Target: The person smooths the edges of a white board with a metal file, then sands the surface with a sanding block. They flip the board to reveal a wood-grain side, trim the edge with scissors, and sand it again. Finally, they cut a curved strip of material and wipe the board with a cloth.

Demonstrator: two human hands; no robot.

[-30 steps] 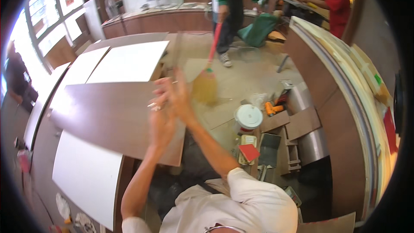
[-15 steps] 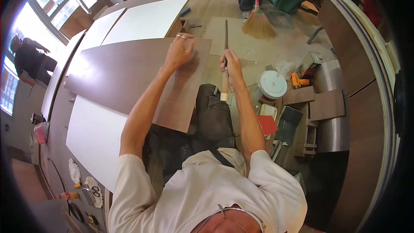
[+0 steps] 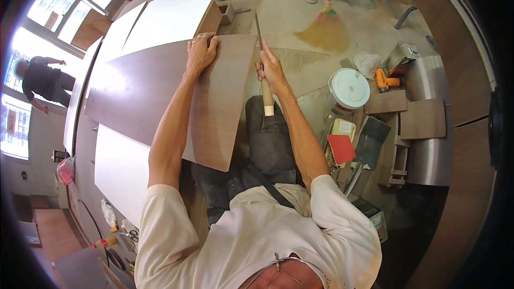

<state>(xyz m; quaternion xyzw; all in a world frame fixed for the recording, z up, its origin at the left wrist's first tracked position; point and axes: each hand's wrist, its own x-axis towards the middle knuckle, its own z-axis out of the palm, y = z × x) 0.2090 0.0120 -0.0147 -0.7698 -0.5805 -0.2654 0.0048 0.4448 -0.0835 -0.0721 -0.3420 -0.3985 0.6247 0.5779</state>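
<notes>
The brown panel (image 3: 176,83) is being steadied by the left hand (image 3: 200,56), while a slim file-like tool (image 3: 269,100) is being held by the right hand (image 3: 273,70) just beside the panel's right edge. Judged from this pose, that edge is being dressed or readied for dressing; which of the two cannot be told. By the same judgement, the blade's flat is needing to be laid evenly along the edge, with the panel being kept from sliding.

The left fingers are being bent over the panel's far edge; their tips are being hidden, so whether a grip is being taken underneath cannot be told. The right fingers are being closed around the tool where the dark blade is meeting the pale wooden handle. The tool is being pointed away from the body, its butt showing over the knee (image 3: 272,147). Whether the blade is touching the edge is not being clearly shown. The panel is being flanked by a far white panel (image 3: 174,13) and a near white panel (image 3: 122,168).
</notes>
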